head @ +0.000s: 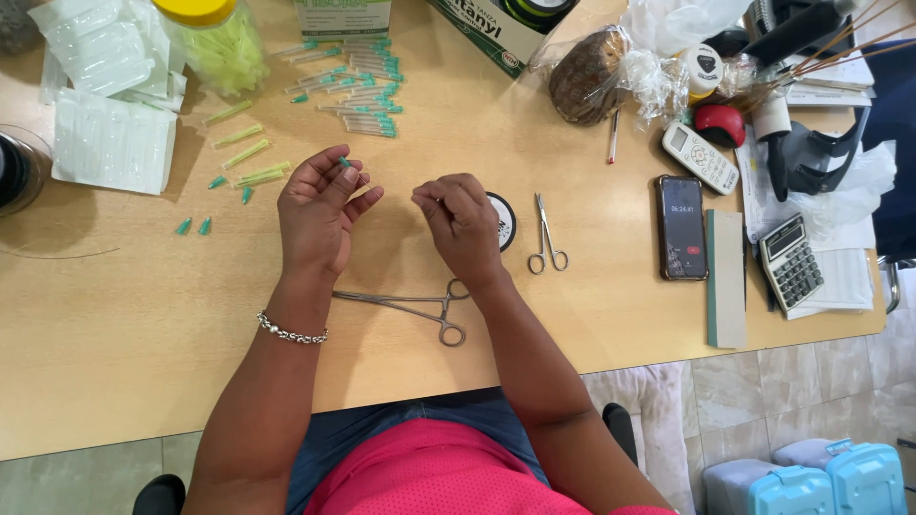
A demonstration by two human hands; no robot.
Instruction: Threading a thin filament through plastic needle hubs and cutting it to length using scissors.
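Left hand (320, 215) up off the worktop (143, 315), fingers (351, 179) pinched narrow on a small green-hubbed needle (344, 163). Right hand (465, 224) just beside it, fingers pinched too, seemingly on something fine; I cannot tell what. Looks like a threading or joining step, calling for steady, close alignment of both pinches. Forceps (420, 307) lie below the wrists, small scissors (546, 238) to the right, more green needles (367, 91) stacked beyond.

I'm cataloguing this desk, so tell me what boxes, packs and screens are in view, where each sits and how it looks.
Box: top centre, white and green card.
Phone: right of scissors, dark screen lit.
Calculator: right edge, grey, small display.
Blister packs: top left, clear and white.
Jar: top left, clear, yellow lid.
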